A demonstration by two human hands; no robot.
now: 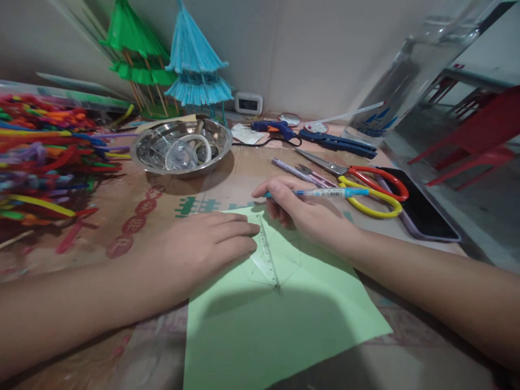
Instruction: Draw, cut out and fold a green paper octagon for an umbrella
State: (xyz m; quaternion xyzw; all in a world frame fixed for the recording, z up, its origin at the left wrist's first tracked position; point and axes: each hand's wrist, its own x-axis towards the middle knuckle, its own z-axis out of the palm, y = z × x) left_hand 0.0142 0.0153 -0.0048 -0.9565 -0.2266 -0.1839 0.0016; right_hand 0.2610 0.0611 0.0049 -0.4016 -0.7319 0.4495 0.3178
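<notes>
A light green sheet of paper (276, 330) lies on the table, with thin pencil-like lines near its upper part. On it rests a clear ruler (268, 254), slanted, its scale edge facing right. My left hand (211, 238) lies flat over the ruler's left side and the paper's upper left edge, fingers stretched out. My right hand (304, 211) is at the paper's top edge, fingers curled, holding a blue pen (325, 192) that lies nearly level across the thumb side. The pen's left end is by the fingertips.
Colourful pipe cleaners (40, 157) are heaped at left. Behind stand a metal bowl (182, 168), green (136, 38) and blue (197, 49) tiered models, and a glue gun (272, 127). Scissors (374, 192), a phone (426, 211) and a large bottle (398, 81) are at right.
</notes>
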